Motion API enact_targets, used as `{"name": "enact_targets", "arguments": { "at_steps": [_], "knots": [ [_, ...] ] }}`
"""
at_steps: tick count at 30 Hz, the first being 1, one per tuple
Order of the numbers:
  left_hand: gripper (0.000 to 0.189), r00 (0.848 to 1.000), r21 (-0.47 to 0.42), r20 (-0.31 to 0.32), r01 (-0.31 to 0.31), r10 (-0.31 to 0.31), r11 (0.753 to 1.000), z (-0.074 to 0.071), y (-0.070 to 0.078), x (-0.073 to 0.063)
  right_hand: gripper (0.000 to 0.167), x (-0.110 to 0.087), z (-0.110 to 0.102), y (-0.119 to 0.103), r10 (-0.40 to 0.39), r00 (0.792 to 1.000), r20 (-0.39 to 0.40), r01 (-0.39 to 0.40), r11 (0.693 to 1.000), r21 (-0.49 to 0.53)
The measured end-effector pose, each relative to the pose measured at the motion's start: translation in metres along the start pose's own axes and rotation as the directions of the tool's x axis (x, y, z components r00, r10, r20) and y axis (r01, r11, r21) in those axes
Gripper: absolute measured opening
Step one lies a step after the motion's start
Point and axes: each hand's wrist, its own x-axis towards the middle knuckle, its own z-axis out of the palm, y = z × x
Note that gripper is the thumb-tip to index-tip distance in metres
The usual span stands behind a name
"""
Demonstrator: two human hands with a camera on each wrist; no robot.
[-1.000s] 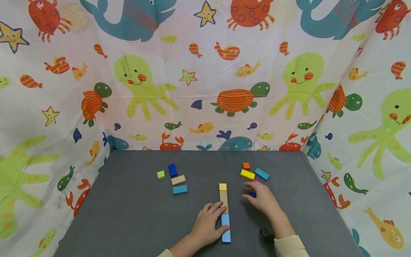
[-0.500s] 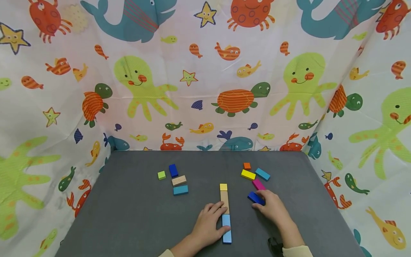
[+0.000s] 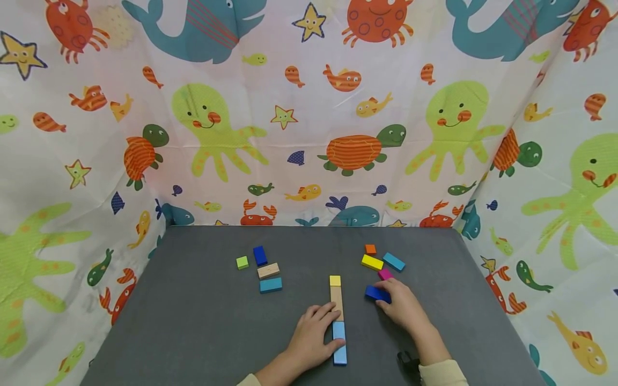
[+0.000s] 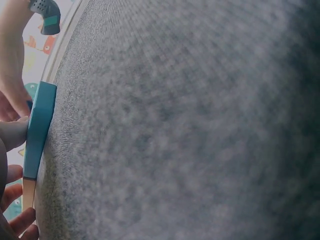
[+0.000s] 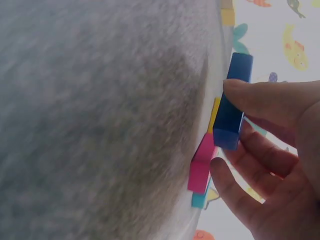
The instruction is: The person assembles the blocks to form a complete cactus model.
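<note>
In the head view, my right hand [image 3: 404,305] pinches a dark blue block [image 3: 377,294] between thumb and fingers. The right wrist view shows this blue block [image 5: 234,102] with the thumb across its near side. Just beyond it lies a pink block [image 3: 385,274]. My left hand [image 3: 314,335] rests on a straight row of blocks, its fingers relaxed. The thumb touches the light blue block [image 3: 340,354] at the near end, while the fingertips lie on the wooden block [image 3: 336,297] in the middle. A yellow block [image 3: 335,281] forms the far end of the row.
Behind the right hand lie yellow [image 3: 372,262], orange [image 3: 370,249] and light blue [image 3: 394,261] blocks. A left-hand group has green [image 3: 242,262], dark blue [image 3: 259,255], wooden [image 3: 268,271] and blue [image 3: 271,285] blocks. A printed curtain [image 3: 299,187] surrounds the grey table [image 3: 203,321].
My right hand has come to grip the dark blue block and shifted it slightly left, away from the pink one. The left hand stays in place on the row.
</note>
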Motion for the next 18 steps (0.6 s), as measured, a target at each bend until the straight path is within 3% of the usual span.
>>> {"name": "enact_targets", "arguments": {
  "at_steps": [18],
  "knots": [
    [0.061, 1.000, 0.001, -0.024, -0.012, 0.012, 1.000, 0.005, -0.002, 0.002, 0.035, 0.019, 0.016, -0.023, -0.092, 0.994, 0.057, 0.091, 0.996, 0.020]
  ]
}}
